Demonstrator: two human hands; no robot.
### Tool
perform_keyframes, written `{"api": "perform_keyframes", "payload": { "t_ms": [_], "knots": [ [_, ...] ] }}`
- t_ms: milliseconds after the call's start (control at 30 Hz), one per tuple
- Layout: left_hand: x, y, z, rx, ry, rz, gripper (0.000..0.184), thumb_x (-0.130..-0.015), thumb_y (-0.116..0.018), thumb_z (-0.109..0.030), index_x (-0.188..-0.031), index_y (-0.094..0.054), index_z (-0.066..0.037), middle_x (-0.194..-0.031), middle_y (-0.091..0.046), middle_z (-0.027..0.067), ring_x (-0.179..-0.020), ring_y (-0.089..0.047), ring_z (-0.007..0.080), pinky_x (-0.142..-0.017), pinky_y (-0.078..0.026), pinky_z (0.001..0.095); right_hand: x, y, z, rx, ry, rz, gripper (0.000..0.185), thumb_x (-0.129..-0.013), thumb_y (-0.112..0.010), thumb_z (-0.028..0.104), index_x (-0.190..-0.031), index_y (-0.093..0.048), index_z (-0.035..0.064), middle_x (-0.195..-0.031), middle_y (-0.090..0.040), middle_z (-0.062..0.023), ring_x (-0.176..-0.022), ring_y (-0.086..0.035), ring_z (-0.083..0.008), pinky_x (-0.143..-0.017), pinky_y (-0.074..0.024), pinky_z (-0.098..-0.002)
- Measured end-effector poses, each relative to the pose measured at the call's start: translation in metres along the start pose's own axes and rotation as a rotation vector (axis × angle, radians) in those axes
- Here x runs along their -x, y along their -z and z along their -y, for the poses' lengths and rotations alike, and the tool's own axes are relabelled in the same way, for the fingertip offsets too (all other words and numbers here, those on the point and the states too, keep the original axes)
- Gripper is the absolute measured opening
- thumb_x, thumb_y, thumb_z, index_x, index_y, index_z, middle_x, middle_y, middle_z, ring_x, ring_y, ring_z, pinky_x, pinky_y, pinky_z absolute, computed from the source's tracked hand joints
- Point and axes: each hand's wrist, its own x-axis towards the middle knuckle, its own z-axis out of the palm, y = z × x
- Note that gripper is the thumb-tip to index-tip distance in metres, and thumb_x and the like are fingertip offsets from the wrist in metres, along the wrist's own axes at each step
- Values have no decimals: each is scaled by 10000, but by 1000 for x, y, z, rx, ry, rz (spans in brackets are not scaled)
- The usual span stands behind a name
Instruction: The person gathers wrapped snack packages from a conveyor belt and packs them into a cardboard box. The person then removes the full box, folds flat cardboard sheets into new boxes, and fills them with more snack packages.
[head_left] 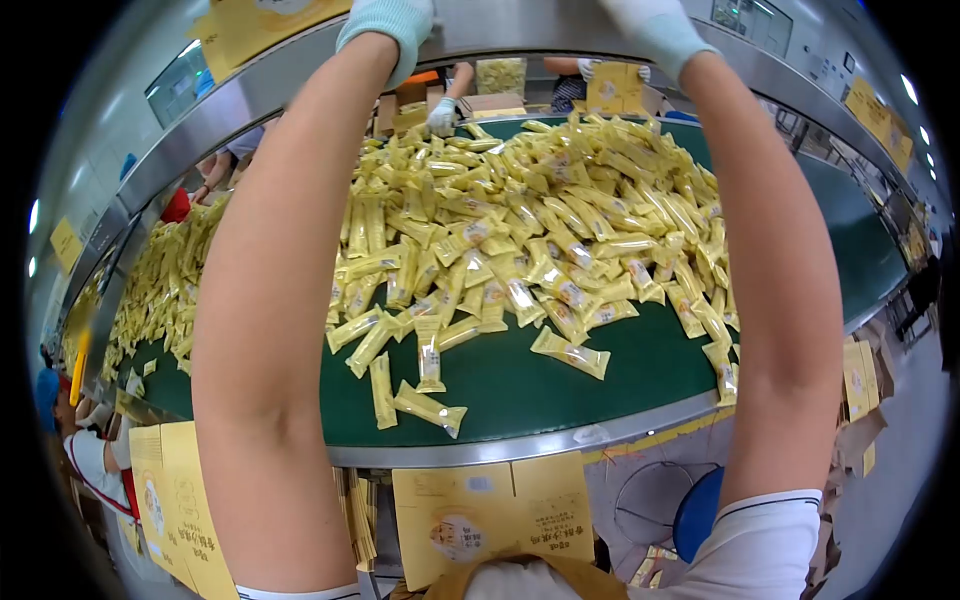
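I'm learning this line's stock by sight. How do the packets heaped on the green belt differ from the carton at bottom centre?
The heaped packets are small and slim; the carton is broad. The packets look glossy, the carton dull. The packets lie at many angles on the belt; the carton is off it, by the near edge. Both are yellowish.

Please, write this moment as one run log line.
left hand: gloved, raised, grip unseen; right hand: gloved, raised, grip unseen; yellow packets: heaped on green surface; carton: by near edge
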Motion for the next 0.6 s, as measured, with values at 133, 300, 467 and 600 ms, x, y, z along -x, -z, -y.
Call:
{"api": "perform_keyframes", "payload": {
  "t_ms": [133,300,467,600],
  "knots": [
    [58,-10,-9,-256,-193,-36,671,-903,-657,-376,-1437,-454,-23,-1517,-389,271,-1293,-471,498,-1110,-392,473,41,0,-8,247,66,105,808,-945,-550,552,-1568,-318,91,-1603,-325,-219,-1358,-405,-500,-1157,-338,-488],
    [249,38,-52,339,-114,592,410,-935,-678,-256,-1260,-656,-7,-1198,-692,228,-1135,-663,350,-1002,-494,418,187,35,-40,-412,82,601,397,-1030,-514,290,-1342,-586,55,-1346,-613,-156,-1219,-595,-302,-1068,-448,-410],
    [455,137,-68,121,403,454,151,-893,-684,-52,-1023,-722,13,-929,-705,150,-861,-646,337,-887,-489,411,436,95,-39,-699,-99,1388,370,-1027,-554,344,-1155,-694,26,-1121,-704,-165,-1044,-666,-332,-955,-512,-416],
    [579,196,-62,-347,432,382,494,-901,-674,-148,-1316,-522,73,-1307,-539,270,-1195,-530,384,-1050,-406,465,541,117,29,-456,-889,1239,581,-977,-543,463,-1368,-543,33,-1338,-591,-266,-1176,-602,-394,-1001,-479,-447]
  ]
}}
